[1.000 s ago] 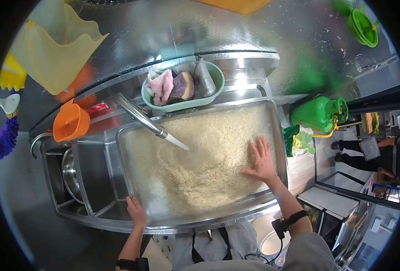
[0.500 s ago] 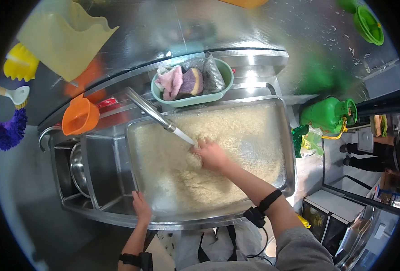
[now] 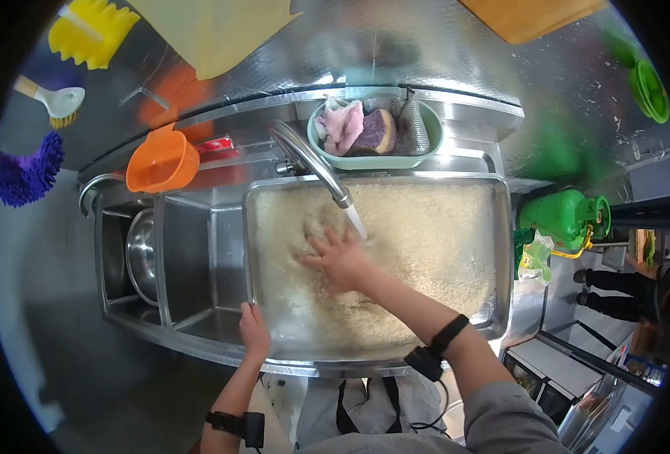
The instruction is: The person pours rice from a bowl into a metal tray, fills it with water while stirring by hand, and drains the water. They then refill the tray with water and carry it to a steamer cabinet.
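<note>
A large rectangular metal tray (image 3: pixel 507 265) sits over the sink, holding pale rice grains (image 3: pixel 433 242) in cloudy water. From the curved faucet (image 3: pixel 312 157) a stream of water (image 3: pixel 357 222) falls just beside my right hand (image 3: pixel 341 261). That hand is open, its fingers spread at the surface of the rice on the left half of the tray. My left hand (image 3: pixel 254 331) is closed on the tray's left rim near the front corner, thumb on top; its fingertips are partly hidden.
Behind the tray stands a light green basin (image 3: pixel 377 161) with cloths and a sponge. An orange scoop (image 3: pixel 162 163) rests on the back ledge. Left are sink compartments, one with a metal bowl (image 3: pixel 141 256). A green gas cylinder (image 3: pixel 566 218) and another person's legs (image 3: pixel 615 291) are at right.
My right hand has gone from bunched fingers under the stream to spread fingers left of it. My left hand stays at the tray's rim. The whole view has shifted.
</note>
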Available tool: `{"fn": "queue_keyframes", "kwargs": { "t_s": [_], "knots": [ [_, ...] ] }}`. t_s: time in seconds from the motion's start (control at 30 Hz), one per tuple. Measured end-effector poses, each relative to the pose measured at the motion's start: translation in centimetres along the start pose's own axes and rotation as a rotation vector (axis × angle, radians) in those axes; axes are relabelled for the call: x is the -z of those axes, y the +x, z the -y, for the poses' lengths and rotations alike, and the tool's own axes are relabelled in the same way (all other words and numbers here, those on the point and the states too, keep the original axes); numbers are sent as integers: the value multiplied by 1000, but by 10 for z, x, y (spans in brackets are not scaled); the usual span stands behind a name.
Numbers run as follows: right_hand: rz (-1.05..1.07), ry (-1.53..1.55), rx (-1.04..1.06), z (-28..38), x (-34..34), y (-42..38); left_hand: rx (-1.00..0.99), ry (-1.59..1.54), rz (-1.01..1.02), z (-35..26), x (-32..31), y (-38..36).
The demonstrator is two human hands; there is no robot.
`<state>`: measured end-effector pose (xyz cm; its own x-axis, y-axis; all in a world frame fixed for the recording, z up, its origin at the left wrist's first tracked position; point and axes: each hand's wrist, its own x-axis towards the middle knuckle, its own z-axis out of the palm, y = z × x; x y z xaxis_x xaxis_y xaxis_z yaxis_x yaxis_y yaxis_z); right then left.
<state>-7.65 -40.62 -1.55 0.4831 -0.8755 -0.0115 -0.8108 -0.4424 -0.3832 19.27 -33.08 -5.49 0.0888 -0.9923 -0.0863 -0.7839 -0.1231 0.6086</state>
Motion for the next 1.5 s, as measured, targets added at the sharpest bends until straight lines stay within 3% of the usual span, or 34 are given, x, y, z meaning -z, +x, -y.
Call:
{"fn": "queue_keyframes", "kwargs": {
  "t_s": [0.1,0.17,0.23,0.33,0.47,0.6,0.7,0.8,0.9,0.97,1.0,1.1,1.17,1.3,1.37,1.43,1.5],
  "knots": [
    [168,-112,62,-7,0,-20,7,-10,14,2,0,1],
    [343,-182,-120,-28,-9,-29,16,-7,12,4,-1,-1],
    [353,-68,-293,-52,-3,-47,19,-5,3,4,0,1],
    [222,-16,-223,-74,-5,-101,2,-45,13,2,1,1],
    [114,-143,-125,-25,24,-147,50,-4,3,-1,-1,-1],
    [196,-116,-189,-4,-7,-105,-3,5,-17,3,-2,1],
    [104,-143,-269,-23,-32,-77,7,-15,15,-3,2,0],
    [206,23,-210,-66,-33,-55,21,-8,10,-5,0,1],
    [266,196,-403,-76,-23,-48,28,-3,32,-2,1,1],
    [253,-257,-318,-46,1,-61,13,-5,19,-2,0,4],
    [165,-26,-349,-28,9,-65,10,-3,19,-1,0,0],
    [61,-9,-174,6,2,-56,48,-20,20,-5,0,1],
    [154,-128,82,19,-3,-46,27,-16,16,3,-2,2],
    [92,-181,108,-5,-52,-35,16,-19,31,1,-1,-1],
    [109,-152,-134,-19,-53,-33,44,-20,52,0,2,-1],
    [178,-89,-221,-25,-41,-61,60,-25,95,-5,2,0],
    [103,-217,53,-23,-22,-110,-24,-43,8,-10,4,0]
  ]
}}
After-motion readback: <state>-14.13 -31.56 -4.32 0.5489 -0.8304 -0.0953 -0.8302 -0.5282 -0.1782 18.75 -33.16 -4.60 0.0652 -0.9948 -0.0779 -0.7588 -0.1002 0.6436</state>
